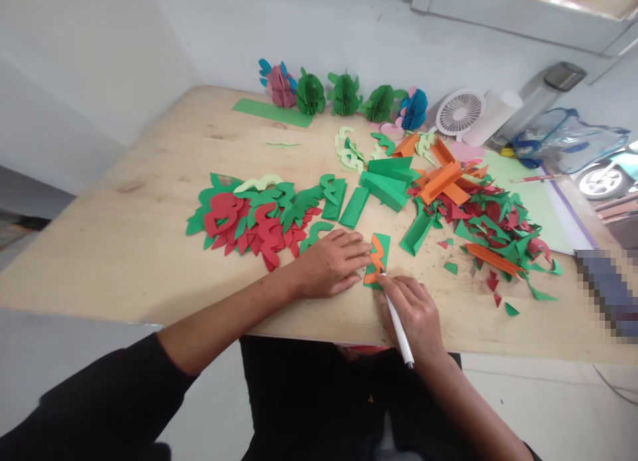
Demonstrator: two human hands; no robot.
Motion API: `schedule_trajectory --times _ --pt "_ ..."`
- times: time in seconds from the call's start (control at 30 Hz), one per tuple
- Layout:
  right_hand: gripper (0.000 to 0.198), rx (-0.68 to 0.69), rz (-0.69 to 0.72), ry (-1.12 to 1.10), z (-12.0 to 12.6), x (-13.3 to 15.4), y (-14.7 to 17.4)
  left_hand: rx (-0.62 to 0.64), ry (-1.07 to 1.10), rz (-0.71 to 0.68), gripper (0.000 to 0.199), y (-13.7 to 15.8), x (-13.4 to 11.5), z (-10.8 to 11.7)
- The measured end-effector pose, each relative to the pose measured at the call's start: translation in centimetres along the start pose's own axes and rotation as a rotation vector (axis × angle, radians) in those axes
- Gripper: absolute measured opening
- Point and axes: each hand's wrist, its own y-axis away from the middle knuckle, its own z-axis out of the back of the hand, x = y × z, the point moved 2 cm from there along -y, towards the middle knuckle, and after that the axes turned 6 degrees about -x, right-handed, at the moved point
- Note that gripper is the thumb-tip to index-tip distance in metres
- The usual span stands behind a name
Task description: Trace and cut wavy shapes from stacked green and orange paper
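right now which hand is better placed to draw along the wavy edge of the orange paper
Probably the right hand: it holds the white pen, tip by the orange paper. The left hand rests palm down, fingers at that paper's edge, with no pen.

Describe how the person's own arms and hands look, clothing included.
The left hand and right hand are bare, without gloves. The left sleeve is black and plain, ending well short of the hand; of the right sleeve, only a dark sliver shows at the picture's bottom edge.

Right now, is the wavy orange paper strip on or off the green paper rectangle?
On: the orange strip partly covers the green rectangle, visible beside it.
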Motion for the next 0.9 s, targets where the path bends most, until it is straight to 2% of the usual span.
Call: schedule_trajectory --times 0.57,0.7,0.8,0.9 --pt "0.03 0.02 -0.032 -0.052 0.2 0.2 -0.4 0.058 0.101 0.02 0.029 -0.4 1.3 0.5" --pt "0.028 -0.004 -0.045 -0.084 0.7 0.5 -1.0 0.031 0.139 0.014 0.029 -0.5 1.6 0.3" --pt "0.027 -0.025 -0.131 -0.185 1.2 0.3 -1.8 0.001 0.155 0.018 0.031 -0.4 1.7 0.2" --pt "0.02 -0.047 -0.362 -0.33 1.4 -0.5 -2.9 0.003 0.153 0.021 0.032 -0.3 1.6 0.2"
